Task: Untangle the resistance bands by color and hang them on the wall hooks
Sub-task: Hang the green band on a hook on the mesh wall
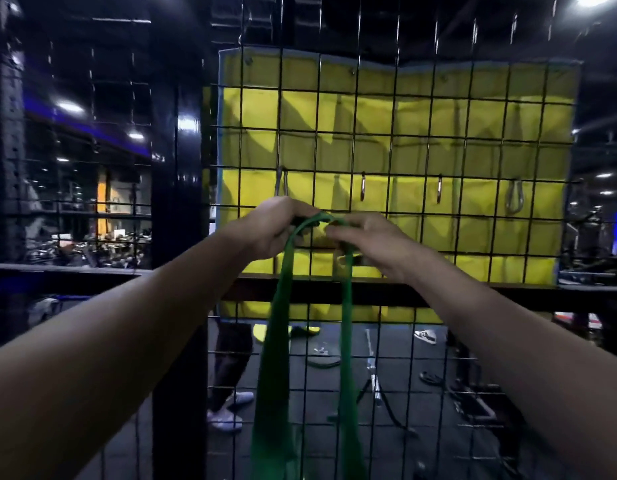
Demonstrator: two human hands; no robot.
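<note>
Gripping one green band [277, 358] (top loop): left hand [270, 228], right hand [365, 240]; four hooks [362, 187] on mesh [414, 116].

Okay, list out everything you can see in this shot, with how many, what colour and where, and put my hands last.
green resistance band: one, green, top loop held up at the mesh, two strands hanging down the middle
wire mesh panel: one, black, across the centre and right
yellow mat: one, yellow with a grey edge, behind the mesh
carabiner hooks: four, metal, in a row on the mesh above the hands
black post: one, left of the mesh
barbell: one, silver, on the floor beyond the mesh
shoes: several, light-coloured, on the floor beyond the mesh
left hand: gripping the band's top loop
right hand: pinching the same loop
</note>
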